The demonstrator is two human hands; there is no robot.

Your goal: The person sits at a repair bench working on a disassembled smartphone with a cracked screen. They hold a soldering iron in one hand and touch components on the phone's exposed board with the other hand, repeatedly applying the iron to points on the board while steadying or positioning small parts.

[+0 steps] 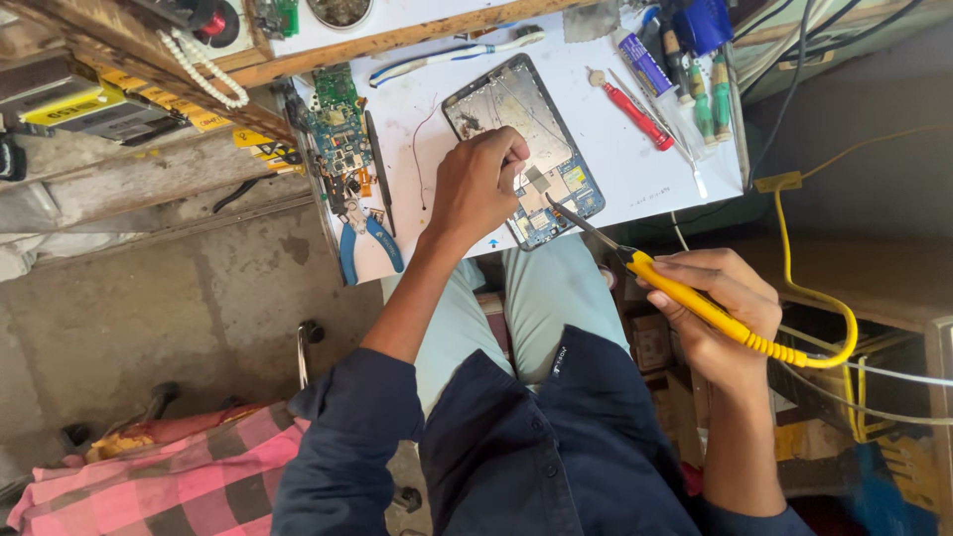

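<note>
Seen from the head camera: nearest are the person's dark navy shirt sleeves and pale green trousers, with a pink checked cloth [189, 476] on the floor at near left. The right hand [720, 308] is closed around the yellow-handled soldering iron [685, 298], wrist bent, its thin metal tip touching the lower part of the opened tablet with bare blue circuit board [526, 149]. The left hand [481, 184] rests on the tablet, fingers curled and pinched together over a small grey part; what it grips cannot be told. The tablet lies flat on the white worktable [625, 169]. Left of it lie a loose green circuit board [338, 124] and blue-handled pliers [367, 243]. At far right lie a red-handled screwdriver [635, 111] and green-handled screwdrivers [710, 99].
</note>
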